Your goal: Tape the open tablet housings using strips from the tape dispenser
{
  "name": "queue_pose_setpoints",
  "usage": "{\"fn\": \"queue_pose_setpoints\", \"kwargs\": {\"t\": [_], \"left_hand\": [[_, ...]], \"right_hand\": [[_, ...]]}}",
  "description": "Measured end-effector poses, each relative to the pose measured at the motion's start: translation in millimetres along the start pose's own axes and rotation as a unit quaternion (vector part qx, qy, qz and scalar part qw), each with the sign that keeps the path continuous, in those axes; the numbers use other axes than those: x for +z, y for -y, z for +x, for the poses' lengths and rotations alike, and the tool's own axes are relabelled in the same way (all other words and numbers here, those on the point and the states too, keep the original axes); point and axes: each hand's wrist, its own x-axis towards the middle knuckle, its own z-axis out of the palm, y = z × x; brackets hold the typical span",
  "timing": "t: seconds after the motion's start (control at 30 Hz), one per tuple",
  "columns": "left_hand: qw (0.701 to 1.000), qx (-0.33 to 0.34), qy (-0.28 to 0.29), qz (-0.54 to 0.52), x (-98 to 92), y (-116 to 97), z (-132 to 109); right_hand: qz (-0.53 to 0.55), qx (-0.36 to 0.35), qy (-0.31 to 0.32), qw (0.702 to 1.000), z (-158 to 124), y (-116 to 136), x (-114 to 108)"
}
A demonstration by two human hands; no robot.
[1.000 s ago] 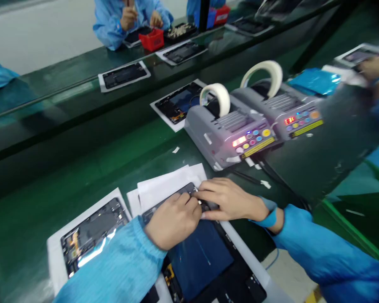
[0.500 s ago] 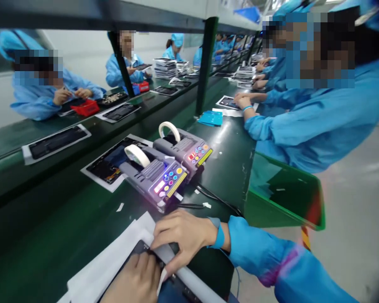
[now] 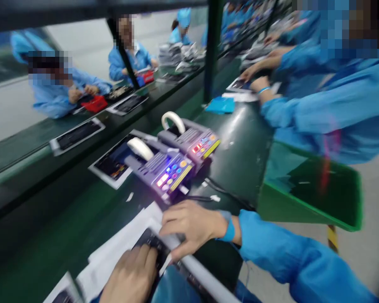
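My left hand [image 3: 131,275] rests on the top of a dark opened tablet [image 3: 151,244] that lies on white sheets [image 3: 113,256] at the bottom of the view. Its fingers are curled and press on the tablet's edge. My right hand [image 3: 189,225] lies over the tablet's far right corner, fingers bent down onto the pale frame edge [image 3: 196,269]. A small white strip [image 3: 164,265] shows under its fingers. The frame is blurred by motion. Both sleeves are blue, and a blue wrist strap [image 3: 229,229] circles my right wrist.
Two grey tape dispensers [image 3: 164,166] [image 3: 192,141] with lit buttons and white tape rolls stand just beyond my hands. Behind them lies another tablet on paper [image 3: 113,162]. Co-workers in blue coats sit at the right and across the green bench. A green bin [image 3: 306,198] hangs at the right.
The camera swung up and to the right, from looking down at the tablet to looking along the bench. My hands stayed on the tablet's top edge, shifting only slightly.
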Motion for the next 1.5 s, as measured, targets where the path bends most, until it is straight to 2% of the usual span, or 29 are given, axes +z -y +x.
{"fn": "queue_pose_setpoints", "kwargs": {"t": [0.07, 0.13, 0.3, 0.43, 0.53, 0.67, 0.77, 0.87, 1.0, 1.1, 1.2, 1.27, 1.4, 1.5], "left_hand": [[0.998, -0.055, 0.019, -0.036, -17.5, -10, 5], [0.992, -0.101, 0.019, -0.074, -21.1, -15, 9], [0.974, -0.149, 0.039, -0.168, -2.1, -21, -6], [0.957, -0.164, 0.053, -0.233, 0.2, -16, -10], [0.966, -0.120, 0.066, -0.220, -4.4, -6, 0], [0.986, 0.013, 0.114, -0.125, -12.9, 1, 24], [0.978, 0.049, 0.177, -0.095, -19.1, -2, 40], [0.969, 0.087, 0.220, -0.074, -21.7, -8, 48], [0.976, 0.100, 0.191, -0.020, -22.7, -17, 45], [0.987, 0.057, 0.149, 0.011, -24.5, -23, 39], [0.992, -0.040, 0.118, 0.021, -24.5, -27, 34], [0.988, -0.111, 0.104, -0.016, -21.3, -30, 30], [0.957, -0.239, 0.054, -0.154, -8.3, -36, 20], [0.921, -0.299, 0.009, -0.248, 0.7, -38, 15]], "right_hand": [[-0.007, -0.004, 0.004, 1.000, -2, 10, -4], [-0.015, -0.008, 0.017, 1.000, -6, 15, -1], [-0.058, -0.029, 0.066, 0.996, -22, 22, 17], [-0.088, -0.044, 0.077, 0.992, -30, 23, 22], [-0.089, -0.046, 0.076, 0.992, -31, 23, 22], [-0.072, -0.050, 0.047, 0.995, -29, 24, 21], [-0.061, -0.068, 0.016, 0.996, -29, 25, 19], [-0.044, -0.079, 0.012, 0.996, -33, 22, 18], [-0.015, -0.066, -0.001, 0.998, -38, 21, 16], [-0.003, -0.053, -0.015, 0.998, -37, 20, 13], [-0.010, -0.037, -0.023, 0.999, -34, 18, 10], [-0.021, -0.025, -0.029, 0.999, -33, 17, 10], [-0.036, 0.001, -0.024, 0.999, -31, 15, 13], [-0.043, 0.010, -0.011, 0.999, -31, 14, 16]]}}
